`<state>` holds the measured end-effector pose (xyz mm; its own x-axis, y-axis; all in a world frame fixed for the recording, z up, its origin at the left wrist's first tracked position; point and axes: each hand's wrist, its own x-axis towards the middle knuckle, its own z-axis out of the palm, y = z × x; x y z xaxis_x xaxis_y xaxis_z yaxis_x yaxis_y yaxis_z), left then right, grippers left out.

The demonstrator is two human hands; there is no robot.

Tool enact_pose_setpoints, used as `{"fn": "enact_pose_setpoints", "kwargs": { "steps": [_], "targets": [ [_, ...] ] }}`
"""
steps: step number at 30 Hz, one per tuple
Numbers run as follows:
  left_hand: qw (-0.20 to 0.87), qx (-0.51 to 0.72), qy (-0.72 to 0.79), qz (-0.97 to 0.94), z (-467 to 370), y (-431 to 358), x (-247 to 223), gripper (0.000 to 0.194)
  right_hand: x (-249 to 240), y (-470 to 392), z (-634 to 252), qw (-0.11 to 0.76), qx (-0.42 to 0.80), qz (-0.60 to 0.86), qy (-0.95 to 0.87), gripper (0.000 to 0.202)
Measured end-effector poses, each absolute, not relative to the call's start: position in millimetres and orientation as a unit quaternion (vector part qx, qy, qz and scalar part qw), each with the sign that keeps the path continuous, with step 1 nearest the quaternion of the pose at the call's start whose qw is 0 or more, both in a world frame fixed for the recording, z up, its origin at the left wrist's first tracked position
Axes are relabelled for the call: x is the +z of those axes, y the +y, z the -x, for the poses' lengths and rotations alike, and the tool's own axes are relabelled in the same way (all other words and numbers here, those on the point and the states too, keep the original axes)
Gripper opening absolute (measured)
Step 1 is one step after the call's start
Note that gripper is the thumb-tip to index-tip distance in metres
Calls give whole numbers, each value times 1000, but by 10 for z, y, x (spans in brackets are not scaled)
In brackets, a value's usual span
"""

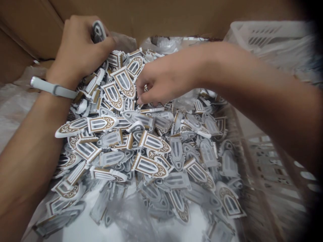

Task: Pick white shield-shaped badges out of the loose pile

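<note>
A big heap of small white and gold arch-shaped window pieces (pixel 151 166) fills the middle, some face up, others showing grey backs. My left hand (pixel 84 43), with a pale band on its wrist, is closed around one piece (pixel 98 31) at the heap's upper left; the piece's rounded end sticks up between thumb and fingers. At the heap's upper centre my right hand (pixel 161 80) reaches down with thumb and fingers curled together, touching the pieces. What its fingertips hold, if anything, is hidden.
Brown cardboard walls (pixel 161 16) stand behind and at the left. A white plastic basket (pixel 272 28) is at the upper right, and slotted white plastic lies lower right. Crumpled clear plastic bags (pixel 12 107) lie at the left, behind the heap and at the front.
</note>
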<state>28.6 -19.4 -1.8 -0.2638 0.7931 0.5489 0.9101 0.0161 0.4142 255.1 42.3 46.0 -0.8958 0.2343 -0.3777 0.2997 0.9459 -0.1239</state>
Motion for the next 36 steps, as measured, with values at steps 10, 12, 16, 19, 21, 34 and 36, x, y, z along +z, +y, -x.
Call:
{"fn": "enact_pose_setpoints", "kwargs": {
  "steps": [10,12,16,19,21,34,36],
  "targets": [
    [88,-367,-706,599,-287,-180,-25,37,459,383,-2551,177,-80,-151,969,20],
    [92,-366,-706,600,-288,-179,-28,36,460,386,-2553,175,-80,-150,970,19],
    [91,-366,-702,604,-288,-182,-31,37,451,395,-2549,177,-83,-148,969,21],
    [96,-369,-697,608,-276,-181,-35,34,452,395,-2548,180,-81,-153,968,21],
    [95,-368,-696,609,-264,-178,-38,34,457,392,-2550,180,-79,-152,969,22],
    [101,-364,-699,607,-259,-159,-47,34,456,402,-2557,179,-85,-144,970,21],
    [98,-364,-699,608,-254,-163,-42,35,454,399,-2558,178,-85,-148,969,22]
  ]
}}
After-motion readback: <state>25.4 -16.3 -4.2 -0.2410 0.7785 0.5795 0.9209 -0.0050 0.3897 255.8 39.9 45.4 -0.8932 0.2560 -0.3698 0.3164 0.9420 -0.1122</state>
